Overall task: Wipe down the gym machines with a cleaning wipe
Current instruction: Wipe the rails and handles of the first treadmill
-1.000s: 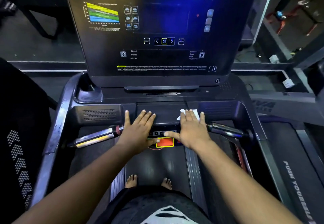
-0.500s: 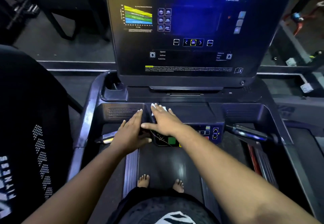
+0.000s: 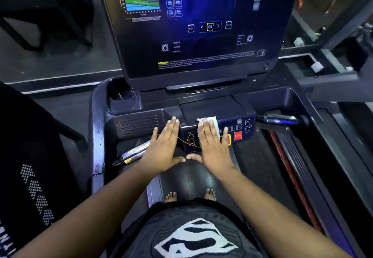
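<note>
Pressing flat under the straight-fingered right hand point(image 3: 212, 144), white wipe point(image 3: 212, 123) on the control panel point(image 3: 242, 128), nothing gripped.

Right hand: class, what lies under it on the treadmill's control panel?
Under the flat right hand lies a white wipe, showing past the fingertips and along the hand's right edge, pressed on the control panel. The rest of the wipe and any buttons beneath are covered.
</note>
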The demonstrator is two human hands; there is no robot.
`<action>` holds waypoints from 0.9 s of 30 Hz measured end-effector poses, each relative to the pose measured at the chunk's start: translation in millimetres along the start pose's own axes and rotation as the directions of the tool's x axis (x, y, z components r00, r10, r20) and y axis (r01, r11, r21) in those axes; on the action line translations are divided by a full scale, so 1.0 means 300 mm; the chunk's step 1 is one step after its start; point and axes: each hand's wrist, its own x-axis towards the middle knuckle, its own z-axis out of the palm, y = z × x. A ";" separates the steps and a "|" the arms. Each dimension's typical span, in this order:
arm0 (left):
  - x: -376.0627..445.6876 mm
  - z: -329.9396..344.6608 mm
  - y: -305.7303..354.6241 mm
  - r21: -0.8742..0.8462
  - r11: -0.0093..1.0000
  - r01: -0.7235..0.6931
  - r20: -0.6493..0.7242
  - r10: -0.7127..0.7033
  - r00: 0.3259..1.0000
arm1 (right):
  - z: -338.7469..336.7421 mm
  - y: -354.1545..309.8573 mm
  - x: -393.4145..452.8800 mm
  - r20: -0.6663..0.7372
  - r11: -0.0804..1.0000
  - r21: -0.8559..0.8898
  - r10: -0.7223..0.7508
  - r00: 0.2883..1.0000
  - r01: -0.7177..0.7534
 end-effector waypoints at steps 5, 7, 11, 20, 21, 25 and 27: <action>-0.018 0.017 0.004 0.028 0.999 0.031 -0.016 -0.030 0.999 | 0.054 -0.062 -0.022 -0.039 0.992 -0.037 -0.123 0.992 0.122; -0.033 0.021 0.013 0.034 0.998 0.045 -0.020 -0.044 0.999 | 0.085 -0.010 -0.048 -0.050 0.987 -0.066 -0.150 0.987 0.146; -0.070 0.043 0.031 0.100 0.993 0.063 -0.017 -0.062 0.998 | 0.120 0.070 -0.081 -0.035 1.000 -0.014 -0.012 0.999 0.011; -0.070 0.059 0.029 0.132 0.989 0.073 0.010 -0.075 0.997 | 0.145 -0.109 -0.084 -0.085 0.989 -0.020 -0.147 0.986 0.145; -0.071 0.060 0.027 0.135 0.988 0.070 0.006 -0.071 0.997 | 0.145 -0.089 -0.085 -0.079 0.993 -0.021 -0.117 0.990 0.116; -0.073 0.066 0.025 0.149 0.986 0.069 0.003 -0.070 0.998 | 0.120 -0.025 -0.066 -0.047 0.998 -0.004 0.058 0.997 -0.059; -0.071 0.069 0.026 0.157 0.985 0.067 0.013 -0.070 0.997 | 0.105 -0.058 -0.051 -0.048 0.999 0.000 0.042 0.998 -0.042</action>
